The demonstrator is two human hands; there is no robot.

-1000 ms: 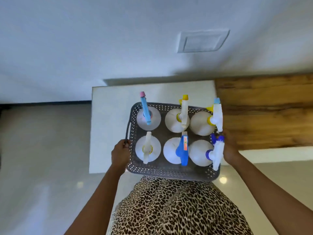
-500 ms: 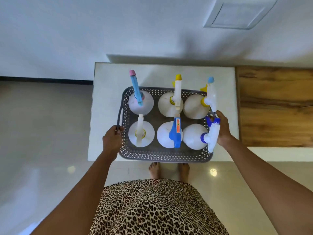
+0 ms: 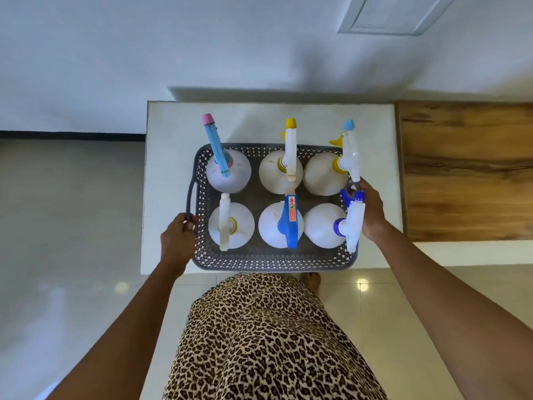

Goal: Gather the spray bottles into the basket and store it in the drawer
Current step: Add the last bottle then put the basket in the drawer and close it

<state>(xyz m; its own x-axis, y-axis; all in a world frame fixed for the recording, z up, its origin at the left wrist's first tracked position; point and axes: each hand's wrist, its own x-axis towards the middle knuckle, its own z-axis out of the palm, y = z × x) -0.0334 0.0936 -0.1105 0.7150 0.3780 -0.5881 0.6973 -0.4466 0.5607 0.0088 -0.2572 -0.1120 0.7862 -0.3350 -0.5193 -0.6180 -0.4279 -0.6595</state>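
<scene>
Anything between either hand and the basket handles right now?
Nothing visible. The left hand is already wrapped around the basket side handle. The right hand is at the opposite side, but the blue-collared spray bottle trigger head hides its grip. No drawer is in view.

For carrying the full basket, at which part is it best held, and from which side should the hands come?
Grip the basket by the loop handles on its two short ends, one hand from each side. The left hand already curls on the left handle; the right hand is at the opposite end. Six upright bottles block any grip from above.
</scene>
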